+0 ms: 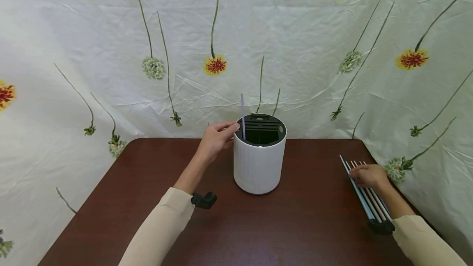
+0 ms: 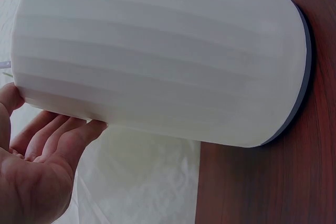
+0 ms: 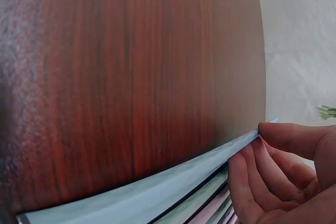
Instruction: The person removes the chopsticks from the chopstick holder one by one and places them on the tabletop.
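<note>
On the brown table (image 1: 295, 225), the left hand (image 1: 216, 138) steadies the white holder (image 1: 258, 167), fingers loosely against its rim beside one upright straw (image 1: 242, 114). Near the table's right edge, the right hand (image 1: 367, 175) pinches a blue straw (image 3: 157, 192) from the row; a careless lift could scatter its neighbours.

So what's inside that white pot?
One lilac straw stands in the white pot, beside a black slotted insert. The bottom is dark and hidden by the wall.
</note>
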A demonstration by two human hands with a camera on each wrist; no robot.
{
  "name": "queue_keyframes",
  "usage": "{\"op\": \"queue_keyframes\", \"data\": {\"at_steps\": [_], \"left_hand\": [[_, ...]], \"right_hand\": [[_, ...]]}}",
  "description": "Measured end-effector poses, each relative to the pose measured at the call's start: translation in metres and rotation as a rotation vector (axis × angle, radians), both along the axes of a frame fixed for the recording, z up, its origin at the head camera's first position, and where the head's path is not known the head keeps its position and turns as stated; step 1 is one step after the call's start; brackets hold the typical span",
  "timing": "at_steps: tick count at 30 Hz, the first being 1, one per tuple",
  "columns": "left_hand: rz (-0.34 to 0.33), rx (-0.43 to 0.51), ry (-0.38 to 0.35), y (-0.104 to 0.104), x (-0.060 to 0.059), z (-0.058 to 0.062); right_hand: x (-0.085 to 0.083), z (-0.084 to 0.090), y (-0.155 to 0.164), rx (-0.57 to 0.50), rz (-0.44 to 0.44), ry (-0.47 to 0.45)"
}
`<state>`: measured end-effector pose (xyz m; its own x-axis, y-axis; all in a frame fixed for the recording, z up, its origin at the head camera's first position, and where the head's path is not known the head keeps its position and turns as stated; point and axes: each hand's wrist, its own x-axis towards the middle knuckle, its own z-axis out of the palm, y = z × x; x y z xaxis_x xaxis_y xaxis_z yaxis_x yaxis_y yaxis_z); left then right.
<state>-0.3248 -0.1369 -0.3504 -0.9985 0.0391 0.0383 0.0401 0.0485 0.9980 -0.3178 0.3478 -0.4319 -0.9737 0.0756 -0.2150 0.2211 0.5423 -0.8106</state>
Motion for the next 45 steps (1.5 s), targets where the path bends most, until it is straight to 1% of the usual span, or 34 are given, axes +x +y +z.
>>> {"op": "queue_keyframes", "data": {"at_steps": [12,26,33,39,41,45], "left_hand": [[-0.01,-0.007,-0.004,-0.001,-0.001,-0.001],[-0.013,-0.008,-0.002,0.0,-0.002,-0.002],[0.0,-0.008,-0.004,0.0,-0.002,-0.001],[-0.002,-0.017,0.001,-0.001,-0.001,0.0],[-0.002,-0.02,0.001,-0.001,-0.001,0.0],[0.001,-0.019,-0.003,0.0,-0.001,-0.001]], "right_hand": [[0.005,-0.001,-0.001,0.027,0.031,-0.004],[0.007,-0.005,-0.001,0.05,0.001,-0.001],[0.006,-0.004,-0.002,0.102,-0.028,0.022],[0.005,0.0,-0.004,0.073,-0.043,0.027],[0.004,0.003,-0.005,0.084,-0.038,0.031],[0.004,0.012,-0.015,0.124,-0.014,0.074]]}}
